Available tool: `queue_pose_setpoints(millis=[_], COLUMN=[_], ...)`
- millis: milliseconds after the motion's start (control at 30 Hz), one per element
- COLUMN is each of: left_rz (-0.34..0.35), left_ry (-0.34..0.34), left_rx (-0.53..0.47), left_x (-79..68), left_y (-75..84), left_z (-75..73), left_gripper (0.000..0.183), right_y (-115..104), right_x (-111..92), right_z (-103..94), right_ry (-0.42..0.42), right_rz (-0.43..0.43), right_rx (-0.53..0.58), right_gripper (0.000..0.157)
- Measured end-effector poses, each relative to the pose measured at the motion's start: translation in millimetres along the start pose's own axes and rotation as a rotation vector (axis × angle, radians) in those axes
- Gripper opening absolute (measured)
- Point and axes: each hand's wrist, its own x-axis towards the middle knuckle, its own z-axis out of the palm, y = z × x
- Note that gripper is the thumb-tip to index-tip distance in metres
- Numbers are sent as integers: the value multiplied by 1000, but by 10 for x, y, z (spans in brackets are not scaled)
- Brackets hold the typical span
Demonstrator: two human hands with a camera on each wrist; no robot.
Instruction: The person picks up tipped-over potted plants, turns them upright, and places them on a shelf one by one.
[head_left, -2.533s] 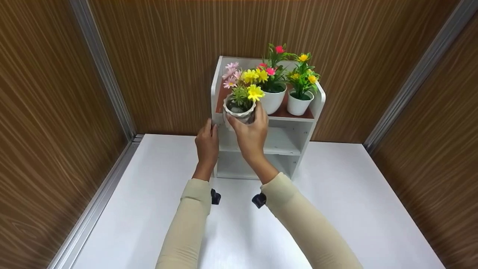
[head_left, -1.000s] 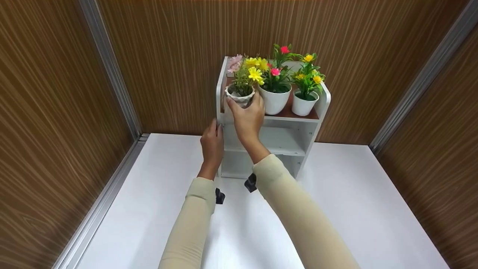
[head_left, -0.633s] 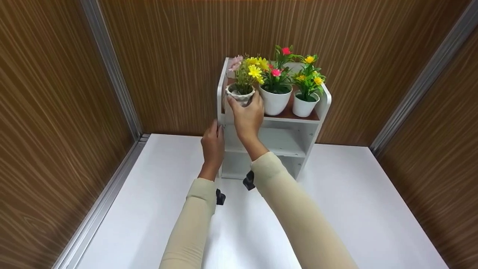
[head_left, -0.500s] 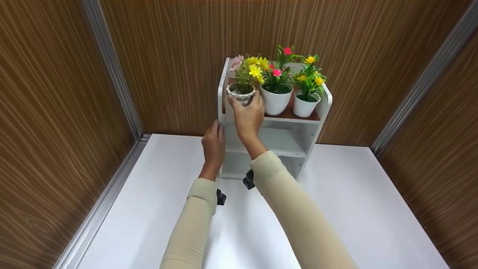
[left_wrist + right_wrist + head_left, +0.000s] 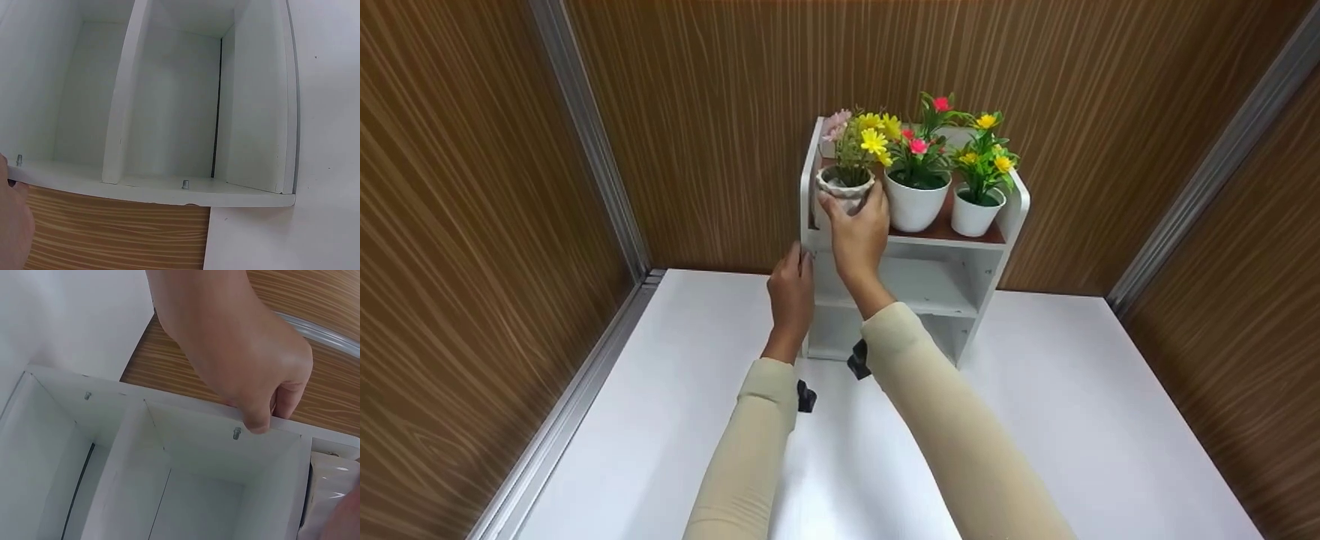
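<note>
My right hand [image 5: 861, 238] grips a small whitish pot [image 5: 846, 198] with a wavy rim, thumb on its left and fingers on its right. Yellow and pink flowers [image 5: 874, 142] stand up out of it. The pot is upright at the left end of the white shelf unit's [image 5: 915, 279] top level; its base is hidden behind the hand. In the right wrist view part of the pot [image 5: 326, 489] shows at the lower right. My left hand [image 5: 792, 296] holds the unit's left side panel, its thumb [image 5: 257, 421] over the front edge in the right wrist view.
Beside the held pot stand a larger white pot [image 5: 915, 206] with red flowers and a smaller white pot [image 5: 976, 216] with yellow-orange flowers. Small metal pegs [image 5: 185, 184] stick out inside the side panel. A wood-patterned wall [image 5: 705, 150] rises behind the white table [image 5: 660, 390].
The right hand has carried the flower pot back and upward in view to the top level's left end, then stayed almost still. The left hand keeps its hold on the panel; the view shifted slightly.
</note>
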Motion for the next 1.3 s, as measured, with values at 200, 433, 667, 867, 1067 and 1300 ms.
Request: queue_pose_setpoints(millis=[200, 433, 667, 867, 1067, 1300], left_rz=[28, 49, 28, -5, 5, 74], left_ry=[18, 23, 29, 16, 37, -47], left_rx=[-8, -21, -27, -27, -18, -42], left_x=[0, 1, -43, -98, -85, -232], left_y=[-14, -14, -12, -60, -104, -35], left_z=[29, 43, 52, 15, -68, -272], left_gripper=[29, 32, 34, 36, 33, 35], right_y=[71, 188, 307, 409, 478, 705], right_x=[-61, -186, -411, -646, -718, -555], right_z=[-8, -64, -224, -458, -803, -1452], right_ry=[17, 52, 78, 37, -137, -381], right_rz=[-16, -59, -118, -187, -204, -231], right_rx=[68, 46, 48, 123, 190, 124], right_gripper=[88, 84, 73, 75, 75, 72])
